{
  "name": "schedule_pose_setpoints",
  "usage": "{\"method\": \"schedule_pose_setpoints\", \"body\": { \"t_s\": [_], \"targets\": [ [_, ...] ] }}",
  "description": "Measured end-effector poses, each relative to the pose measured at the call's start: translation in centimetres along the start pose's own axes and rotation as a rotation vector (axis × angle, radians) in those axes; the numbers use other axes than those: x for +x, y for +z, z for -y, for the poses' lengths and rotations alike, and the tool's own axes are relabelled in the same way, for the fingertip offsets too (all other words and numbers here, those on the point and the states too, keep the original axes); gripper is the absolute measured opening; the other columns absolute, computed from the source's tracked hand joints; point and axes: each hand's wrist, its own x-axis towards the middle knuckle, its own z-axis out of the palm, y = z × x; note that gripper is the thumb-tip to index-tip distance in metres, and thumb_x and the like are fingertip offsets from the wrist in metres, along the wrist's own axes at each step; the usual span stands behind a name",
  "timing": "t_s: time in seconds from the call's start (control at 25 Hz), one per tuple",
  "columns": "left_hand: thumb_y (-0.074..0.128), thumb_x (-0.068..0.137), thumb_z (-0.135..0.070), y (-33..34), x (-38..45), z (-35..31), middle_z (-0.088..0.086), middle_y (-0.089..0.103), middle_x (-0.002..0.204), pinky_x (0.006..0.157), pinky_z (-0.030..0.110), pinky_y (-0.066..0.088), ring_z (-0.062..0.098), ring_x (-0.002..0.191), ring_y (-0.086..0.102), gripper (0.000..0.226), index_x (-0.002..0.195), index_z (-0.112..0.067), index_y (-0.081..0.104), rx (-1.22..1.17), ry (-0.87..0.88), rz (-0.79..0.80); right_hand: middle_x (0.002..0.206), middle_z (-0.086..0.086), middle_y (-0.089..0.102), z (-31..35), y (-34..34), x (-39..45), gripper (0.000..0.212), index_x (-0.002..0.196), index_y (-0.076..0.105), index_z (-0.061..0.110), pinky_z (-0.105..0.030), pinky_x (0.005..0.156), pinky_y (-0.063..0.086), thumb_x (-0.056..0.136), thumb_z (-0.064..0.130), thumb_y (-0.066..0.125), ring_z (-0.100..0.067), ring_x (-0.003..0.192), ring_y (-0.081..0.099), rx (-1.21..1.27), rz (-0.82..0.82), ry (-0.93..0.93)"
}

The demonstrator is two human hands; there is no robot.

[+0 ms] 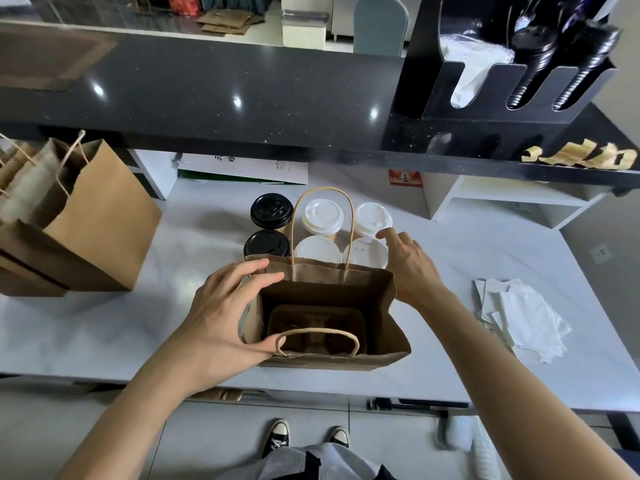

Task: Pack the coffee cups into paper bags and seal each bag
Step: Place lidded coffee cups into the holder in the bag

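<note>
Bag (325,289): upright, mouth up, long axis left-right.
Left hand (221,317): fingers grip left rim.
Right hand (412,265): fingers relaxed, beside right wall.

You can read nothing here: the print on the white sheet (242,168) and red label (404,177) is too small.

My left hand (221,306) grips the left wall of an open brown paper bag (322,271) holding what appears to be a pulp cup tray (317,327); my right hand (408,261) reaches a white-lidded cup (365,252) behind it.
</note>
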Motion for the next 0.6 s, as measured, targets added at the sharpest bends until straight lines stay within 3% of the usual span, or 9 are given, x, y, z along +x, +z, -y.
{"method": "schedule_pose_setpoints", "body": {
  "t_s": [0.32, 0.44, 0.6],
  "targets": [
    [0.084, 0.075, -0.041, 0.7, 0.0, 0.9, -0.037, 0.021, 0.152, 0.112, 0.017, 0.021, -0.009, 0.142, 0.019, 0.079, 0.143, -0.051, 0.043, -0.075, 0.006, 0.018, 0.139, -0.017, 0.055, -0.9, 0.5, -0.5, 0.073, 0.147, 0.038, 0.015, -0.048, 0.103, 0.043, 0.083, 0.006, 0.072, -0.039, 0.124, 0.052, 0.042, -0.052, -0.021],
    [0.083, 0.077, -0.039, 0.8, 0.2, 0.7, -0.036, 0.021, 0.153, 0.112, 0.018, 0.023, -0.008, 0.143, 0.021, 0.078, 0.143, -0.050, 0.043, -0.093, 0.010, 0.026, 0.138, -0.015, 0.050, -2.3, 0.8, -1.1, 0.072, 0.146, 0.043, 0.019, -0.046, 0.091, 0.048, 0.082, 0.023, 0.077, -0.040, 0.117, 0.056, 0.218, -0.130, 0.059],
    [0.082, 0.079, -0.036, 0.7, 0.4, 0.5, -0.034, 0.023, 0.153, 0.113, 0.022, 0.026, -0.004, 0.144, 0.023, 0.076, 0.143, -0.048, 0.044, -0.097, 0.009, 0.023, 0.130, 0.000, 0.044, -3.6, 0.9, -3.0, 0.079, 0.136, 0.051, 0.027, -0.036, 0.083, 0.052, 0.068, 0.039, 0.088, -0.032, 0.111, 0.062, 0.498, -0.332, 0.153]
  ]
}}
